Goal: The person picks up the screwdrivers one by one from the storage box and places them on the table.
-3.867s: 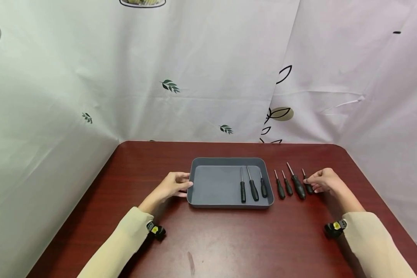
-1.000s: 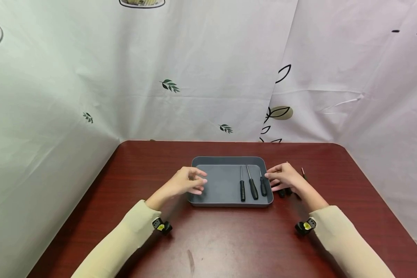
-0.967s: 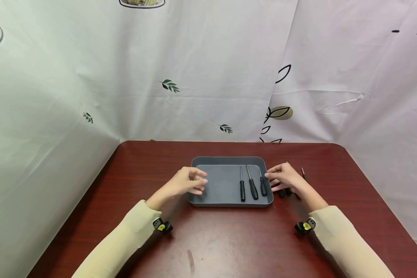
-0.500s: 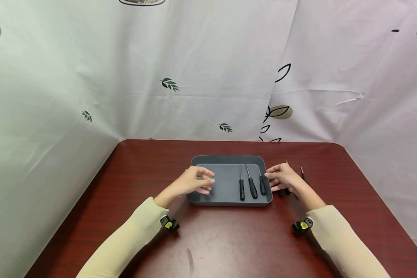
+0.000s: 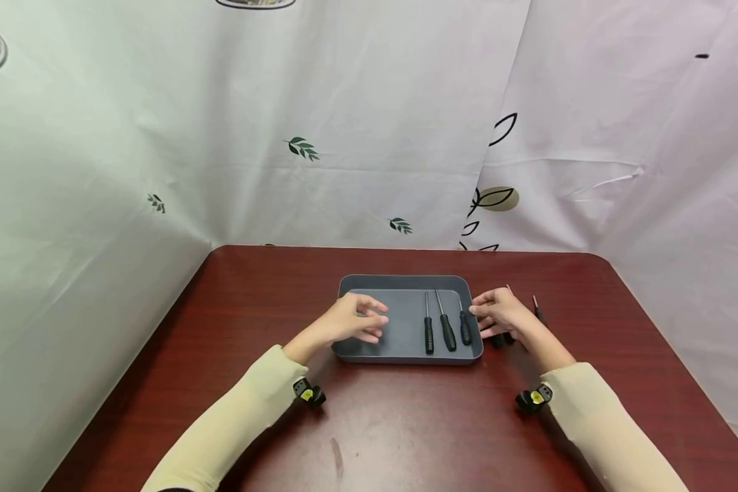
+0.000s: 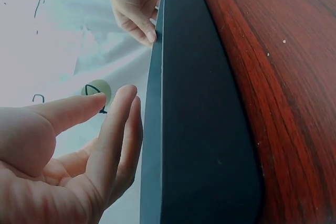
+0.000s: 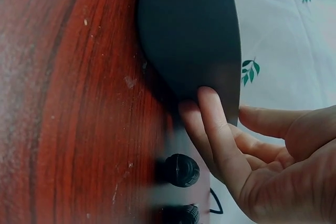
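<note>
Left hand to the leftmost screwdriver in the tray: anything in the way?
Nothing visible. The left hand hangs over the left part of the tray; only bare floor shows between it and that screwdriver.

A shallow grey rectangular tray (image 5: 406,361) lies flat. Three black-handled screwdrivers with slim metal shafts (image 5: 447,333) lie apart in its right half; more black-handled screwdrivers (image 5: 497,341), partly hidden, lie just right of it.

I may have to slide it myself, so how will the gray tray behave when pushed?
The tray looks stiff, its walls standing straight. Being wide and shallow, it probably won't tip. The three screwdrivers inside may slide or roll, since no dividers separate them.
</note>
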A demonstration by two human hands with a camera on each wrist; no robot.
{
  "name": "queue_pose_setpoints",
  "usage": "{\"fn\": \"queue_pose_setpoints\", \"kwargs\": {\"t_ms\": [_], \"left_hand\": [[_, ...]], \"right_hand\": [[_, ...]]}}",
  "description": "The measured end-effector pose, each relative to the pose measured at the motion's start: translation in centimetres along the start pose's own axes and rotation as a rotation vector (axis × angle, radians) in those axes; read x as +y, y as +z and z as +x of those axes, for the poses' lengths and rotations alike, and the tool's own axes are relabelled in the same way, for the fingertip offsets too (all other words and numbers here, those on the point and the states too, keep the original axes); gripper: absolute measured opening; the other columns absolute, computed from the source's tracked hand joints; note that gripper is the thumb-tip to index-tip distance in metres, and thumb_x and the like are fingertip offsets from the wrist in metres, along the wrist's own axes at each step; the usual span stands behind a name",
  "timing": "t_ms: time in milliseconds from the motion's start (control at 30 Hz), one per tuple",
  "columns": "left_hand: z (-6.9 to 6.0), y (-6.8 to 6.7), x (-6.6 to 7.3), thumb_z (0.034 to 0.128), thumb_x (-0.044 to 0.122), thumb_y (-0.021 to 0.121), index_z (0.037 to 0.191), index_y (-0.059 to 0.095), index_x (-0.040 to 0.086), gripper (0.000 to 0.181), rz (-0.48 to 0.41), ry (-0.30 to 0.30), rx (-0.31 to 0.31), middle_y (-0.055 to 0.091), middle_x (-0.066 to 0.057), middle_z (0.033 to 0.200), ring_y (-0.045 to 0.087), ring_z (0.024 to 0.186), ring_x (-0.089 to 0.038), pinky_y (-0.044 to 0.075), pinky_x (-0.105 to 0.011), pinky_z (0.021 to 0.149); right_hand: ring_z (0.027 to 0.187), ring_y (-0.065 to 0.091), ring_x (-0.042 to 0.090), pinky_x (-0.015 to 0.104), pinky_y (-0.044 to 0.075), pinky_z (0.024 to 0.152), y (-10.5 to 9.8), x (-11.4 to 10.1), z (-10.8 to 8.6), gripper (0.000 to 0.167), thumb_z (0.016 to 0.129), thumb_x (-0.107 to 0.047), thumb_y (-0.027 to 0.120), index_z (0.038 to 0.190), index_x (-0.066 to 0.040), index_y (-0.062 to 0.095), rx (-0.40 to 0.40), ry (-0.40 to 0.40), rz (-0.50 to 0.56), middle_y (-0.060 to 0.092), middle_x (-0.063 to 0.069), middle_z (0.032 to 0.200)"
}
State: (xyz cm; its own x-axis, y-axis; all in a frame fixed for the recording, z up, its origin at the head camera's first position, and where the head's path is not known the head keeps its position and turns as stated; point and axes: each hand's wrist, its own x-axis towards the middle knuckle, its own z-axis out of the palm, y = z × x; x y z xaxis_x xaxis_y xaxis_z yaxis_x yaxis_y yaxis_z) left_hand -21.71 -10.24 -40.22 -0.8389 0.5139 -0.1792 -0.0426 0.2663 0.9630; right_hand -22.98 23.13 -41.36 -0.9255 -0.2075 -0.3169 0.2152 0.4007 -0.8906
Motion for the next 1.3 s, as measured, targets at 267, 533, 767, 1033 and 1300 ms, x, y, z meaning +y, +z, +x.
{"fn": "queue_pose_setpoints", "kwargs": {"t_ms": [267,533,767,1033,1300], "left_hand": [[0.6,0.8,-0.2,0.0957,0.002,0.066,0.127,0.058,-0.013,0.036,0.017,-0.008,-0.015,0.065,-0.031,0.107,0.071,0.085,-0.039,0.063,-0.044,0.074],[1.3,1.9,-0.6,0.0940,-0.001,0.067,0.124,0.059,-0.014,0.034,-0.013,-0.020,-0.004,0.067,-0.030,0.104,0.072,0.079,-0.036,0.064,-0.038,0.069],[1.5,2.7,-0.7,0.0930,-0.002,0.068,0.121,0.061,-0.014,0.031,-0.007,-0.040,0.006,0.069,-0.025,0.098,0.071,0.070,-0.024,0.063,-0.035,0.066],[1.9,3.3,-0.5,0.0935,-0.002,0.067,0.122,0.061,-0.013,0.031,0.018,-0.046,0.023,0.070,-0.025,0.100,0.072,0.071,-0.025,0.063,-0.033,0.066],[2.7,4.3,-0.6,0.0926,0.001,0.069,0.124,0.059,-0.013,0.036,0.067,-0.033,0.035,0.070,-0.021,0.097,0.072,0.080,-0.036,0.063,-0.033,0.065]], "right_hand": [[0.066,0.067,0.017,0.036,0.063,0.062,0.1,-0.1,0.0,0.041,0.101,-0.001,0.055,0.132,0.023,0.042,-0.008,-0.029,0.001,0.064,0.023,0.102],[0.065,0.066,0.017,0.036,0.063,0.060,0.3,-0.1,-0.1,0.036,0.101,0.000,0.055,0.127,0.023,0.045,0.008,-0.045,-0.031,0.066,0.023,0.098],[0.063,0.065,0.016,0.037,0.063,0.059,0.4,-0.4,-0.2,0.034,0.101,0.001,0.055,0.125,0.023,0.046,0.008,-0.057,-0.050,0.065,0.025,0.098],[0.063,0.064,0.015,0.037,0.063,0.059,0.5,-0.6,-0.1,0.034,0.100,0.002,0.056,0.125,0.023,0.046,0.006,-0.071,-0.067,0.063,0.028,0.103],[0.064,0.064,0.017,0.037,0.063,0.060,0.3,-0.3,-0.1,0.033,0.100,0.003,0.055,0.124,0.024,0.046,-0.003,-0.073,-0.069,0.063,0.028,0.102]]}}
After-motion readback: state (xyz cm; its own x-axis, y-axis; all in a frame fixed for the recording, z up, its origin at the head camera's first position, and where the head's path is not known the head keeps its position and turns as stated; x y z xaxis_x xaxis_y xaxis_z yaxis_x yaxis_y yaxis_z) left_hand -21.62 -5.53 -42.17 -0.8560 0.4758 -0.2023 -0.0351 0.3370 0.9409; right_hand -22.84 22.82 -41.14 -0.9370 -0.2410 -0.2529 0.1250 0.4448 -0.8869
